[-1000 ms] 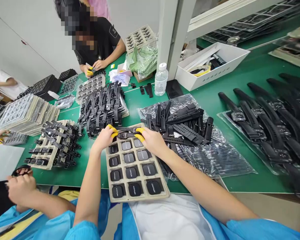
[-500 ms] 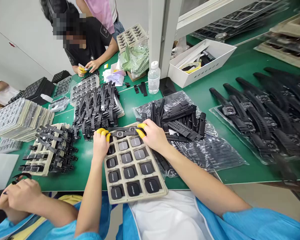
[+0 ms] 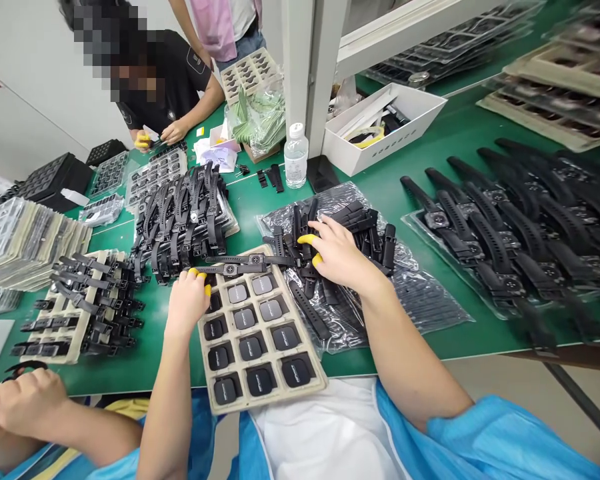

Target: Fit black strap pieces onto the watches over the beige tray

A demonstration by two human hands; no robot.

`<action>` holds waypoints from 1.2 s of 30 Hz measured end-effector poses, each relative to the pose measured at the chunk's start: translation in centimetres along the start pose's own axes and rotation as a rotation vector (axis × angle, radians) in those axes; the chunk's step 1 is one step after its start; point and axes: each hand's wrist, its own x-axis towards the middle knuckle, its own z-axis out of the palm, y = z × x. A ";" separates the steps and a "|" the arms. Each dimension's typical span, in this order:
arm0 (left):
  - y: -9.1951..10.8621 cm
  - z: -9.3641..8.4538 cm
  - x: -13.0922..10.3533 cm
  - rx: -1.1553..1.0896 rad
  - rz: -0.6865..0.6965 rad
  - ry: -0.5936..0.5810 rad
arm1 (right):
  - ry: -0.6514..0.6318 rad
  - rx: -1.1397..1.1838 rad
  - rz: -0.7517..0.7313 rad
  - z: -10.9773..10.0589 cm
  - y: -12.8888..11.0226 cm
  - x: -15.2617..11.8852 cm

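Co-worker's hands (image 3: 30, 403): near L, together, black strap above.
Tray stack (image 3: 35, 240): far L on green tbl (image 3: 245, 207).
Strapped tray (image 3: 95, 307): near L, black watches across it.
Watch pile (image 3: 185, 220): far, L of ctr, atop trays.
L hand (image 3: 187, 303): fingers curled at L end of watch straps, yellow covers on; tips partly hidden, can't tell if pinching.
Strapped watches (image 3: 229, 270): side by side across far edge of pad tray.
Pad tray (image 3: 230, 290): near ctr, black square pads in pockets, over tbl edge.
Bottle (image 3: 296, 163): far, upright, clear.
R hand (image 3: 337, 257): fingers parted, loose, over loose straps.
Loose straps (image 3: 307, 310): heaped on clear bag (image 3: 425, 293).
White box (image 3: 395, 133): far R, bits inside.
Watch rows (image 3: 500, 233): R, on clear trays.
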 end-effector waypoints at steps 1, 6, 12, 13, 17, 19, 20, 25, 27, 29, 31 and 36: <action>0.0 0.2 0.2 -0.025 0.000 0.027 | -0.027 -0.010 -0.004 0.0 0.1 0.0; -0.9 1.3 0.3 -0.071 -0.003 0.081 | -0.046 -0.018 -0.015 0.0 0.1 0.1; 0.4 -2.9 -0.9 -0.452 -0.068 0.220 | 0.051 0.112 0.021 -0.3 0.2 0.7; 1.2 -4.0 -1.0 -0.568 -0.078 0.221 | 0.099 0.171 0.028 -0.6 0.1 0.8; 5.6 -6.5 -0.6 -0.990 -0.040 0.208 | 0.446 0.585 0.063 -2.3 -1.7 0.8; 8.1 -5.8 0.0 -1.149 -0.020 0.192 | 0.571 0.847 0.122 -2.8 -3.4 0.4; 9.2 -5.0 0.4 -1.206 -0.030 0.172 | 0.576 0.981 0.155 -2.9 -4.4 0.1; 12.4 0.1 2.1 -1.353 -0.051 0.129 | 0.161 1.487 0.276 -0.9 -8.4 -1.2; 12.6 1.3 2.2 -1.367 -0.046 0.117 | -0.028 1.566 0.299 0.3 -9.2 -1.4; 12.5 1.5 2.1 -1.383 -0.026 0.136 | -0.154 1.586 0.324 1.1 -9.4 -1.4; 12.3 1.2 1.8 -1.396 0.016 0.174 | -0.215 1.565 0.377 1.3 -9.4 -1.4; 11.6 0.4 1.5 -1.343 0.115 0.241 | -0.325 1.496 0.473 0.2 -9.3 -1.5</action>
